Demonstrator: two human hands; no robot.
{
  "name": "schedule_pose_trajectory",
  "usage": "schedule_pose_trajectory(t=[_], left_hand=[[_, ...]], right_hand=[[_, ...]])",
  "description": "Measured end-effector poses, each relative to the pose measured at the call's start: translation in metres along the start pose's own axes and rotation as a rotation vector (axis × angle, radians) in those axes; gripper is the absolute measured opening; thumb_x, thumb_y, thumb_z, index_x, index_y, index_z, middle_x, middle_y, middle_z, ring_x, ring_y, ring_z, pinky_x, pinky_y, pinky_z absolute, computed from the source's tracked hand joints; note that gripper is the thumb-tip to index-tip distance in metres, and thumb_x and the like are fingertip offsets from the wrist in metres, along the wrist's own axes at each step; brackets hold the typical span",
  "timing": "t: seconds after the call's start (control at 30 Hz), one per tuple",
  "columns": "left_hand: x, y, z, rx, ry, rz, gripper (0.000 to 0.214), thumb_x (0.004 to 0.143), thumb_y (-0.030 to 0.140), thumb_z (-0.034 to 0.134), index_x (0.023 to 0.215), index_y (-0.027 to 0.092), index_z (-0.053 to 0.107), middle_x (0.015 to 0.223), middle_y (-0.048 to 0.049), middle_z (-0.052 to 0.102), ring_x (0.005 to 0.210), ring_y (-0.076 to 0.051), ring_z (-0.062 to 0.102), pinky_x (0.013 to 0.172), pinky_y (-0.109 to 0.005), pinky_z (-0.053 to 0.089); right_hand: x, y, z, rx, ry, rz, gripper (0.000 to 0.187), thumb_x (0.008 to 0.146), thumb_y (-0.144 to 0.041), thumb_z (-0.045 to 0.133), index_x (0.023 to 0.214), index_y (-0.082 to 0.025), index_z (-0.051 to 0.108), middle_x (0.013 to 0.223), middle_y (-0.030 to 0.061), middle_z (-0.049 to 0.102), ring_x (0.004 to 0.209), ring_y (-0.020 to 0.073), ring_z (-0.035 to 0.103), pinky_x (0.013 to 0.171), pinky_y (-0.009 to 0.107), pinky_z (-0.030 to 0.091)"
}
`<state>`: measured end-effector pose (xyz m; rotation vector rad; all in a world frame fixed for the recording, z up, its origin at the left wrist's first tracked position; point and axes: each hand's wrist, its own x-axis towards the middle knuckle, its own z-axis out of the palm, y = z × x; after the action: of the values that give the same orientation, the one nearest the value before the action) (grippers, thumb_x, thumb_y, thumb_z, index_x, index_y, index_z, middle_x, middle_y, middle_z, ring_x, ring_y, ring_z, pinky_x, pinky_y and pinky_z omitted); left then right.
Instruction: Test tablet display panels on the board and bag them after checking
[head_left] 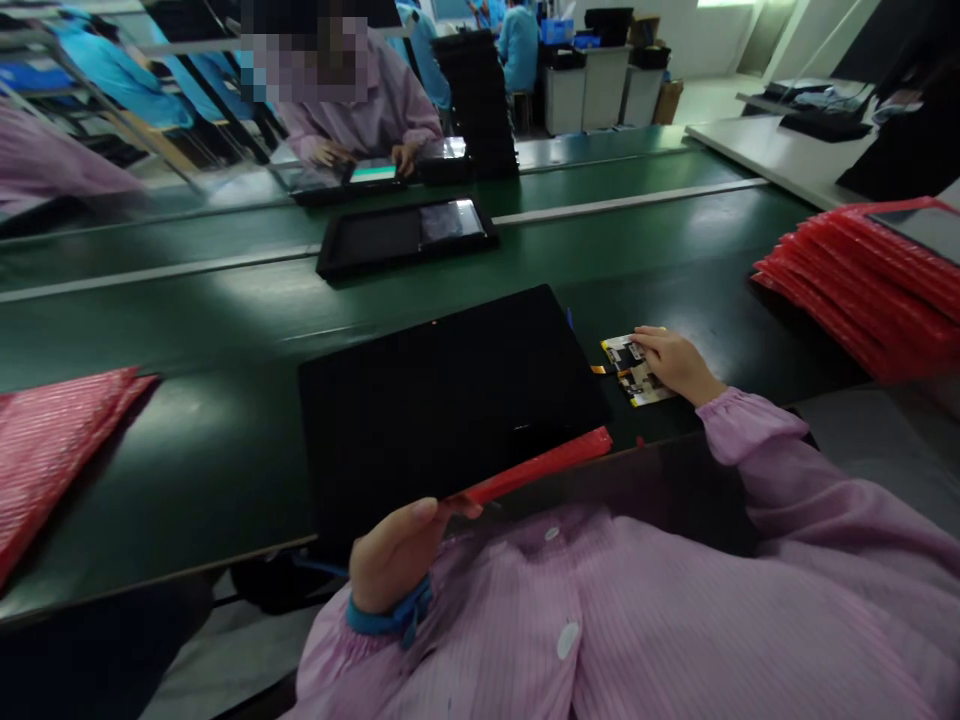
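A large black screen panel point(442, 400) lies flat on the green belt point(225, 300) in front of me. My left hand point(394, 555) is closed on the near end of a red bubble-wrap bag point(536, 468) that runs along the panel's near edge. My right hand point(675, 362) rests, fingers curled, on a small circuit board with a yellow flex cable point(626, 368), just right of the panel.
A stack of red bags point(862, 290) lies at the right, more red bags point(52, 450) at the left. Another black panel point(405, 235) sits further up the belt. A person in a pink coat point(360, 110) works opposite beside a tall black stack point(480, 100).
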<state>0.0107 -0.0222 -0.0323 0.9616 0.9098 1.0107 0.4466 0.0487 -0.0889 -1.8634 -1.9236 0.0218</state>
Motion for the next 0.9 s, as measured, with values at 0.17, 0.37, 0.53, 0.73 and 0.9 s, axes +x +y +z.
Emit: schedule_pose_trajectory(t=[0.17, 0.37, 0.53, 0.73, 0.9], left_hand=[[-0.006, -0.01, 0.003, -0.006, -0.091, 0.075, 0.028, 0.081, 0.044, 0.067, 0.074, 0.021, 0.081, 0.079, -0.008, 0.076, 0.077, -0.028, 0.073, 0.083, -0.046, 0.061], [-0.003, -0.006, 0.014, 0.06, -0.28, 0.157, 0.027, 0.085, 0.039, 0.066, 0.076, 0.019, 0.081, 0.082, -0.0084, 0.077, 0.091, -0.029, 0.073, 0.097, -0.047, 0.056], [-0.004, -0.008, 0.011, 0.069, -0.34, 0.094, 0.029, 0.085, 0.038, 0.065, 0.082, 0.013, 0.079, 0.099, -0.0119, 0.076, 0.095, -0.027, 0.071, 0.092, -0.04, 0.055], [-0.012, -0.008, 0.004, 0.056, -0.404, 0.092, 0.028, 0.089, 0.038, 0.065, 0.092, 0.012, 0.078, 0.104, -0.0119, 0.075, 0.09, -0.022, 0.071, 0.087, -0.034, 0.055], [-0.017, -0.008, 0.001, 0.056, -0.325, 0.067, 0.035, 0.086, 0.042, 0.067, 0.1, 0.012, 0.076, 0.103, -0.0125, 0.075, 0.083, -0.021, 0.07, 0.078, -0.032, 0.055]], right_hand=[[-0.004, 0.011, 0.001, 0.031, 0.029, -0.017, 0.038, 0.091, -0.011, 0.044, 0.116, -0.009, 0.072, 0.129, 0.0142, 0.064, 0.119, 0.0294, 0.061, 0.107, 0.046, 0.047], [-0.019, -0.032, -0.033, 0.142, 0.43, -0.188, 0.032, 0.099, -0.015, 0.045, 0.118, -0.013, 0.07, 0.125, 0.0159, 0.065, 0.118, 0.027, 0.062, 0.106, 0.04, 0.047], [-0.059, -0.143, -0.061, 0.437, 0.424, -0.668, 0.048, 0.096, -0.011, 0.051, 0.143, -0.019, 0.053, 0.126, 0.0102, 0.066, 0.122, 0.0249, 0.06, 0.102, 0.041, 0.05], [-0.05, -0.181, -0.066, 0.249, 0.243, -0.893, 0.048, 0.103, -0.025, 0.049, 0.15, -0.013, 0.042, 0.132, 0.0102, 0.062, 0.134, 0.025, 0.049, 0.125, 0.051, 0.019], [-0.046, -0.161, -0.059, 0.465, 0.474, -0.246, 0.041, 0.104, -0.035, 0.049, 0.143, -0.026, 0.053, 0.139, 0.0075, 0.057, 0.134, 0.0303, 0.049, 0.116, 0.057, 0.034]])
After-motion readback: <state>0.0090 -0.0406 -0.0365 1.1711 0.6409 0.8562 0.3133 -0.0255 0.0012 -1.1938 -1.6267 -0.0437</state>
